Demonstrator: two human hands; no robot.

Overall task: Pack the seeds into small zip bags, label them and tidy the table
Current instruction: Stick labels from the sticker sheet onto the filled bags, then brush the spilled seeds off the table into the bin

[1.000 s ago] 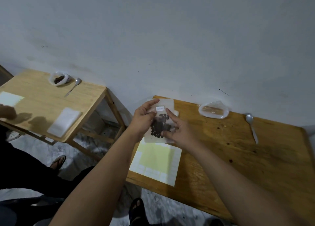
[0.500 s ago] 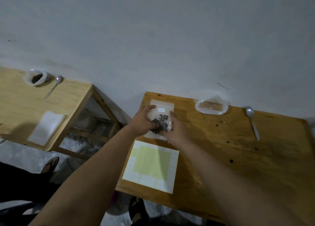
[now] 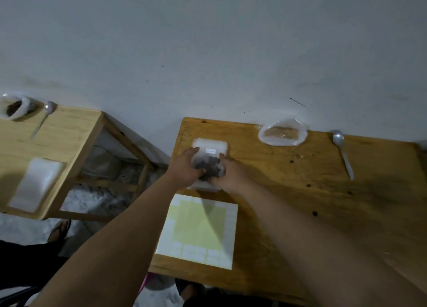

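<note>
A small clear zip bag (image 3: 210, 159) full of dark seeds, with a white label near its top, lies low over a stack of empty zip bags (image 3: 209, 143) at the far left of my wooden table (image 3: 300, 191). My left hand (image 3: 186, 168) grips the bag's left side. On its right side my right hand (image 3: 227, 175) grips it, fingers curled at the edge. A label sheet (image 3: 198, 230), yellow where stickers are gone, lies nearer to me. The big plastic seed bag (image 3: 282, 132) rests by the wall, and a metal spoon (image 3: 343, 151) lies to its right.
A few loose seeds (image 3: 308, 185) dot the table. A second wooden table (image 3: 46, 149) on the left carries another seed bag (image 3: 13, 106), a spoon (image 3: 44, 117) and a stack of bags (image 3: 35, 184). A sandalled foot (image 3: 59, 230) stands on the floor between.
Both hands brought the filled, labelled bag down and away from me, from mid-air onto the stack of empty bags. The view swung right, and the other person's hand left the frame.
</note>
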